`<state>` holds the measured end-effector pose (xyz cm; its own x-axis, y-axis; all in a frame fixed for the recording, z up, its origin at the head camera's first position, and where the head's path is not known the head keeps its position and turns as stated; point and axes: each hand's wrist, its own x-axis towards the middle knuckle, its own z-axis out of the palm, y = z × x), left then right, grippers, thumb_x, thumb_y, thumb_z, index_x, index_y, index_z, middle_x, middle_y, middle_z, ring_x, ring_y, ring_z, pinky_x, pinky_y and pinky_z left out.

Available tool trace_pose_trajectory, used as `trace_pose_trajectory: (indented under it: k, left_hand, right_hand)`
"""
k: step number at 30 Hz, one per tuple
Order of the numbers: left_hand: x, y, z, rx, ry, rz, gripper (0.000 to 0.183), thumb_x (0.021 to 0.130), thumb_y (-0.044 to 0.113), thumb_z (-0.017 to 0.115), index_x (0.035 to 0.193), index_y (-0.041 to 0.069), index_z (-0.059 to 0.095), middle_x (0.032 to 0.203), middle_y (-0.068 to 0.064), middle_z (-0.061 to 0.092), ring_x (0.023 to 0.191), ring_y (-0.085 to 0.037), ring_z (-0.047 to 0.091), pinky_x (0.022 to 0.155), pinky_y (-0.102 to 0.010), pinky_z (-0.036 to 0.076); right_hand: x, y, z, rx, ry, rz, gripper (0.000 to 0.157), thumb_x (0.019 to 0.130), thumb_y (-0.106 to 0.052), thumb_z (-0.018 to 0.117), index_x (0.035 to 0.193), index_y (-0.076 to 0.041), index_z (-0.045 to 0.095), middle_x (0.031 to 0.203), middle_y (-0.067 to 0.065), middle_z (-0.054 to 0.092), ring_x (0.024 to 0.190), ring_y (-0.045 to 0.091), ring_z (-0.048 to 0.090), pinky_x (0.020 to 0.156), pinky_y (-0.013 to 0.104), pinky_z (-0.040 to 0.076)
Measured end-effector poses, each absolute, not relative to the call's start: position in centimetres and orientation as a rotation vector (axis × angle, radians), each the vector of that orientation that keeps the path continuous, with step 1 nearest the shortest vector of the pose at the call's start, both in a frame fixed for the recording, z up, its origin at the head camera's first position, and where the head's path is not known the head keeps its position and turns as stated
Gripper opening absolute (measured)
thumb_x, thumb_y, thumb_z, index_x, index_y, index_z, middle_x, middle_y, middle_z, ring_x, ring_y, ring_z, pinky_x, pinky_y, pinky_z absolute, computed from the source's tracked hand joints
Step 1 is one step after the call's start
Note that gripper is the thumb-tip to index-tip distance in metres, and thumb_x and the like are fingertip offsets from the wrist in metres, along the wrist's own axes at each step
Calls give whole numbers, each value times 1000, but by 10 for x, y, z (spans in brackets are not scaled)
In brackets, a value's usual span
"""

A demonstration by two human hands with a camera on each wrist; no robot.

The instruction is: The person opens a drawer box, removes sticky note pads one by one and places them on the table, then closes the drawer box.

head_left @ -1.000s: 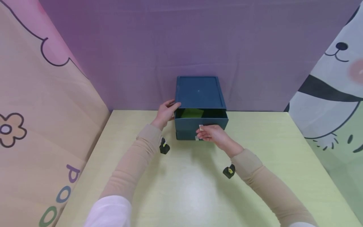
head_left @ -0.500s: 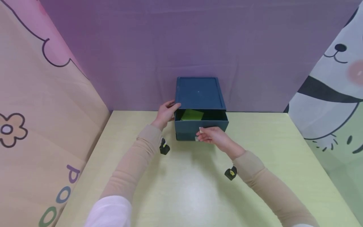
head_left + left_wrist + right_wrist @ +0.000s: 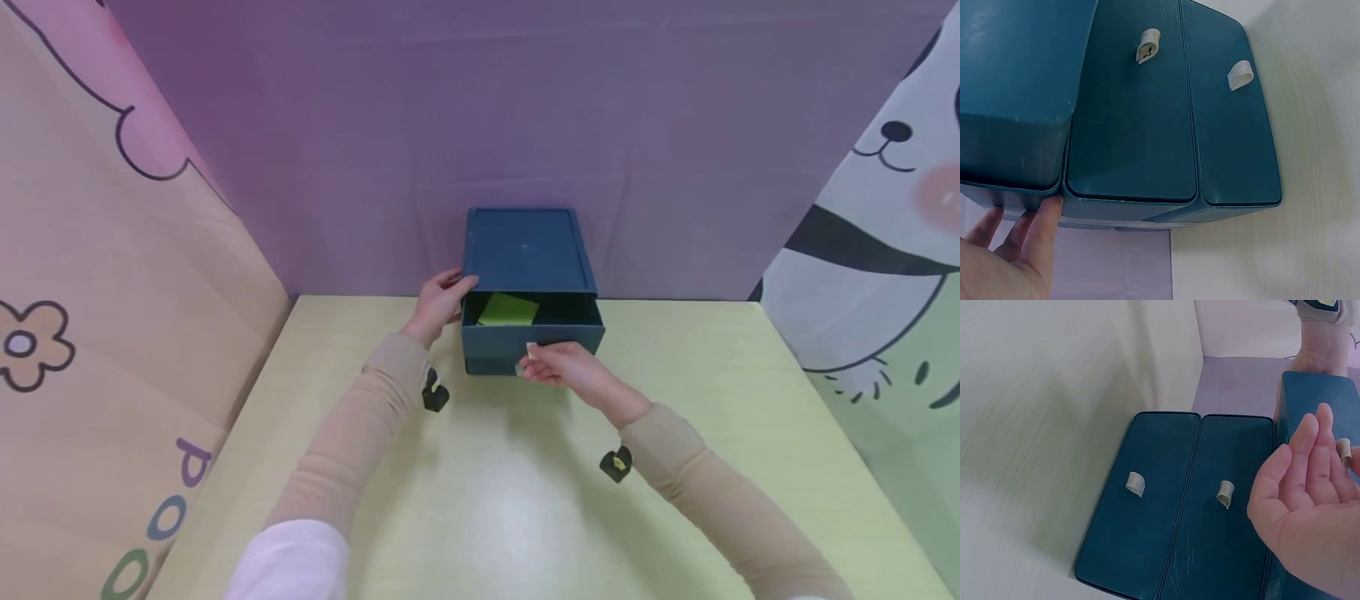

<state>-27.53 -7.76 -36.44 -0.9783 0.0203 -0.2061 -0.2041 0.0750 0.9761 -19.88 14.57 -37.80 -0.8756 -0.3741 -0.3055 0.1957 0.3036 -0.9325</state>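
Note:
A dark blue drawer cabinet (image 3: 528, 250) stands against the back wall in the head view. Its top drawer (image 3: 491, 338) is partly pulled out, with a flat green piece (image 3: 510, 310) lying inside at the left. My right hand (image 3: 566, 367) pinches the drawer's small whitish pull tab (image 3: 1344, 452) between thumb and finger. At the cabinet's left front corner, my left hand (image 3: 437, 305) rests with extended fingers on the side, as the left wrist view also shows. Two lower drawer fronts, the middle one (image 3: 1135, 125) and the bottom one (image 3: 1232, 140), are closed, each with a pull tab.
The cabinet sits at the rear edge of a pale wooden table (image 3: 480, 500). Behind it hangs a purple cloth (image 3: 517, 125). Printed cloths flank the table, one with a flower (image 3: 33, 346) on the left and one with a panda (image 3: 877, 225) on the right.
The top drawer has slid farther out toward me, drawn by my right hand, and more of the green piece shows. My left hand has stayed at the cabinet's side.

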Motion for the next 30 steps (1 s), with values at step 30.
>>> trace_pose_trajectory:
  k: [30]
  left_hand:
    - [-277, -78, -367, -175, 2188, 2017, 59, 91, 34, 62, 143, 15, 43, 143, -7, 46, 133, -23, 42, 100, -47, 45]
  right_hand:
    - [-186, 149, -384, -216, 2135, -1552, 47, 100, -31, 47, 117, 11, 60, 89, 1, 71, 83, 10, 65, 92, 36, 51]
